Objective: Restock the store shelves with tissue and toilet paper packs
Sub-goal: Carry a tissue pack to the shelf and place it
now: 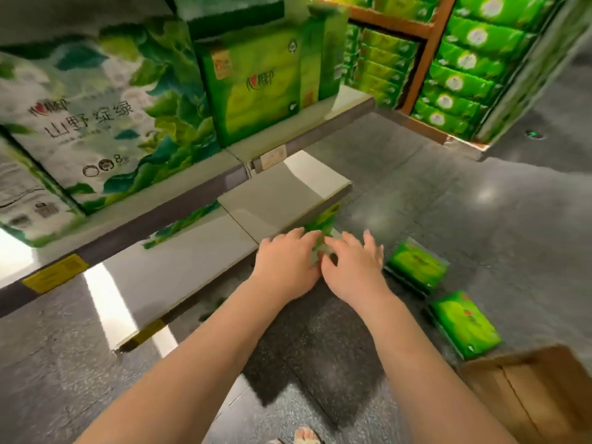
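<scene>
**Spotter:** What fills the view, biggest first?

**Operator:** The shelf unit (179, 200) runs from nine o'clock up toward one. On it sit a large leaf-printed toilet paper pack (96, 116) at ten and a green tissue box (256, 88) at twelve. Next the grey floor (416, 193), then a brown carton (544, 395) at five o'clock.

**Spotter:** And the goods I care about?

**Operator:** Two green tissue packs (416, 267) (464, 325) lie on the floor at four o'clock, near each other. A third green pack (322, 224) is at the low shelf's edge, near centre — mostly hidden under my hands.

**Spotter:** The grip?

**Operator:** My left hand (285, 267) and right hand (355, 270) are both on that pack, fingers spread and laid over it. Motion blur means I cannot tell whether they pinch it or only press.

**Spotter:** How will it handle?

**Operator:** I'd judge it light and soft, with slick film wrap — it will squash and slide. Best taken by its two short ends, one hand each.
</scene>
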